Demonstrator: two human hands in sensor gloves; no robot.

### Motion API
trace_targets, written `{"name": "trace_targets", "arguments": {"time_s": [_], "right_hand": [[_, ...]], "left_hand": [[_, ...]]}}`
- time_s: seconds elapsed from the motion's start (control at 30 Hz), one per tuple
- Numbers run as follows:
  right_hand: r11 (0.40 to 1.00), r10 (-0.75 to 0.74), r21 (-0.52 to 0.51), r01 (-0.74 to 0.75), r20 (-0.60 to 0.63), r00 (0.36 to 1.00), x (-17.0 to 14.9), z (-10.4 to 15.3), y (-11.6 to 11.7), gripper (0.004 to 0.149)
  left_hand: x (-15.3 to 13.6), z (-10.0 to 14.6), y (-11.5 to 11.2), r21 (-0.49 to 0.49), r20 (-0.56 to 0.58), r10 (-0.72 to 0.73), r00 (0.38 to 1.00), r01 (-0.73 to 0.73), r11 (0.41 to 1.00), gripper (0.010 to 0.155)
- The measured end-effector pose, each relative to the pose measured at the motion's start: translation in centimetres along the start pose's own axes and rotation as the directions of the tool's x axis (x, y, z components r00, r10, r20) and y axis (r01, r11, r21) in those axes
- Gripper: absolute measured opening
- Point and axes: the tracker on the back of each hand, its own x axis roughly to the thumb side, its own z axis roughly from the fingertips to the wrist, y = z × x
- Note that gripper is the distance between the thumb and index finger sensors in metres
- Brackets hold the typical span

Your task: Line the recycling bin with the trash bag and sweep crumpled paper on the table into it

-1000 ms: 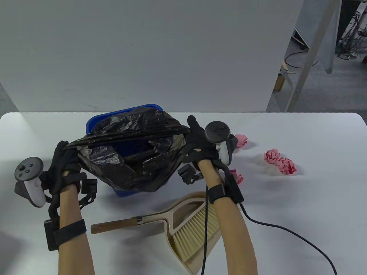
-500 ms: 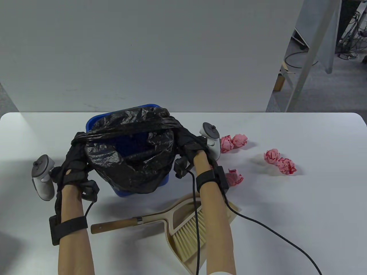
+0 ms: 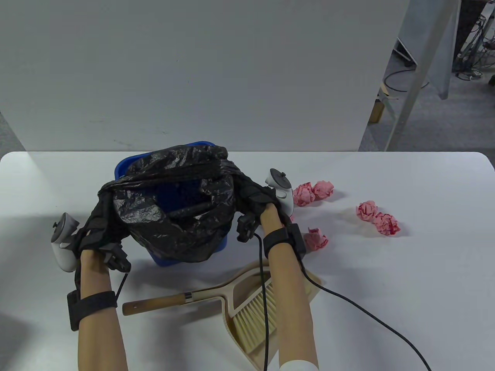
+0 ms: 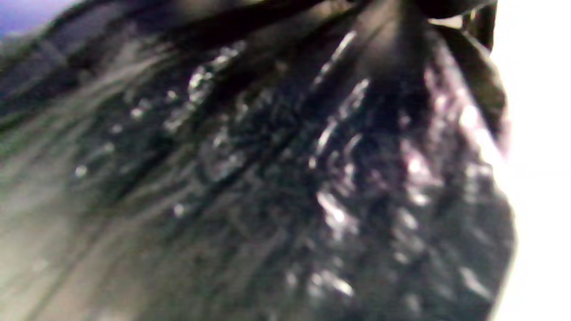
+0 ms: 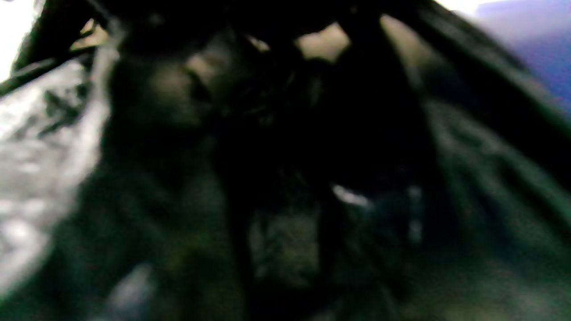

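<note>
Since the earlier frames, both hands have drawn inward and downward, pulling the trash bag (image 3: 181, 216) mouth lower over the recycling bin (image 3: 127, 164). This bag, black and glossy with heavy creasing, sits in the blue bin at the table's (image 3: 425, 270) left-centre; its rim hangs over the near wall, while the far-left rim remains bare. Left hand (image 3: 98, 230) and right hand (image 3: 257, 197) grip opposite edges of the rim, fingers clenched on plastic, evidently to stretch the opening. Crumpled paper (image 3: 377, 218) lies to the right; dustpan (image 3: 247, 305) and brush (image 3: 193, 299) lie near.
</note>
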Motion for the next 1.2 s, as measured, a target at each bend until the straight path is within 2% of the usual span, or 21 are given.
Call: {"name": "trace_targets", "arguments": {"time_s": [0.13, 0.23, 0.37, 0.53, 0.7, 0.77, 0.93, 1.2], "right_hand": [[1.0, -0.001, -0.011, 0.001, -0.004, 1.0, 0.0, -0.1, 0.1, 0.059], [0.999, 0.033, -0.022, -0.034, -0.047, 0.998, 1.3, 0.4, 0.1, 0.061], [0.99, 0.142, -0.011, -0.144, -0.086, 0.986, 3.4, 0.6, -0.1, 0.062], [0.993, 0.106, -0.034, -0.109, -0.073, 0.992, 4.7, -0.2, -0.5, 0.06], [0.997, 0.073, 0.022, -0.071, -0.125, 0.989, 4.5, -1.6, -0.9, 0.06], [0.997, 0.069, 0.045, -0.064, -0.139, 0.988, 4.3, -1.9, -1.0, 0.059], [1.0, 0.023, 0.017, -0.02, -0.147, 0.989, 3.5, -2.3, -1.7, 0.059], [0.996, 0.05, -0.057, -0.062, -0.19, 0.981, 2.6, -2.5, -1.8, 0.057]], "left_hand": [[0.0, 0.0, -0.2, 0.032, -0.03, -0.004, 1.0, 0.005, 0.999, 0.067], [0.7, 0.1, -0.8, 0.069, -0.06, -0.083, 0.995, 0.087, 0.994, 0.068], [1.8, -0.6, -0.5, 0.057, -0.108, -0.183, 0.977, 0.19, 0.98, 0.068], [3.0, -1.9, 0.1, 0.001, -0.131, -0.16, 0.978, 0.161, 0.987, 0.067], [4.1, -3.1, 0.8, -0.05, -0.188, -0.153, 0.97, 0.146, 0.988, 0.065], [4.2, -3.3, 1.2, -0.042, -0.214, -0.115, 0.97, 0.108, 0.993, 0.065], [3.9, -4.1, 2.3, -0.015, -0.286, -0.069, 0.956, 0.068, 0.998, 0.067], [3.5, -5.3, 2.8, -0.019, -0.346, -0.156, 0.925, 0.159, 0.987, 0.063]]}}
